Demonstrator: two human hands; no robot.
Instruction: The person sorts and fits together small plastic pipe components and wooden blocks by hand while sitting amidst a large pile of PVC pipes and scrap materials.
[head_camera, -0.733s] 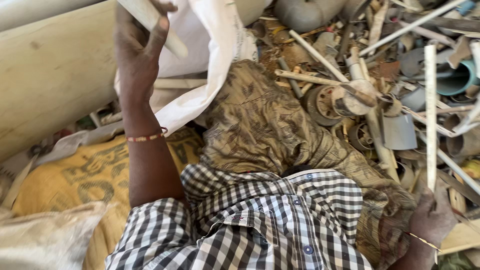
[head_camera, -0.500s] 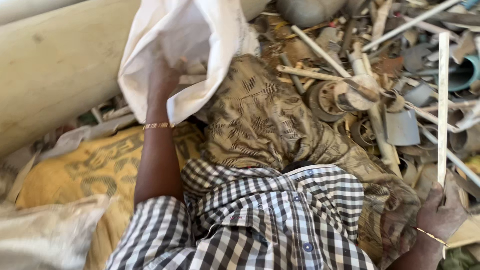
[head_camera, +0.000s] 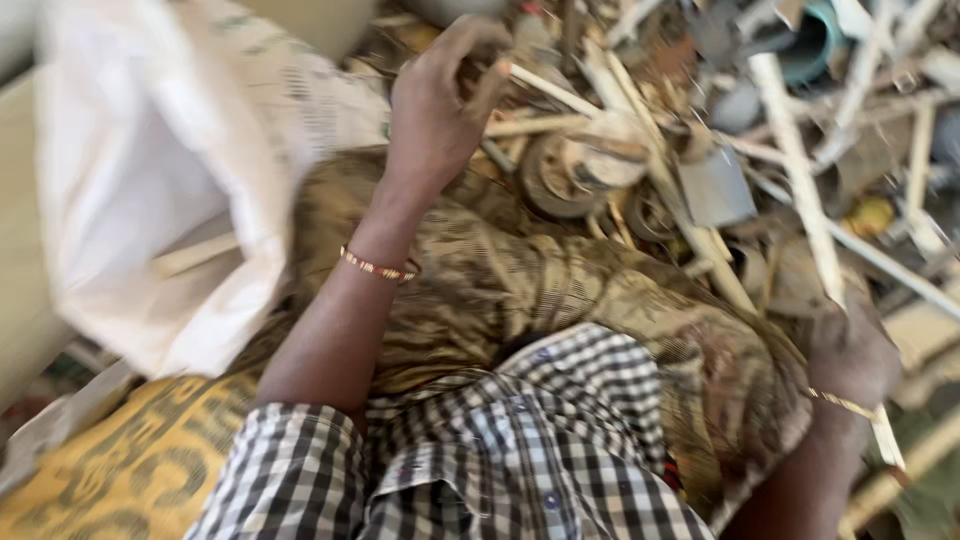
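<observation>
Sorting scrap strips into a white sack, with most of the heap unsorted.

Left hand (head_camera: 440, 95) out over the scrap heap (head_camera: 700, 120), fingers curling round the end of a thin pale stick (head_camera: 560, 92); hard to say through the blur whether gripped yet or only touched. Right hand (head_camera: 850, 350) clenched on a long pale strip (head_camera: 800, 190) held upright, low beside the knee, well apart from the sack. White sack (head_camera: 170, 180) lying open at the left, one stick showing at its mouth. By the look of it, early: little bagged, a big tangle of strips, discs and pipe bits left in front.
</observation>
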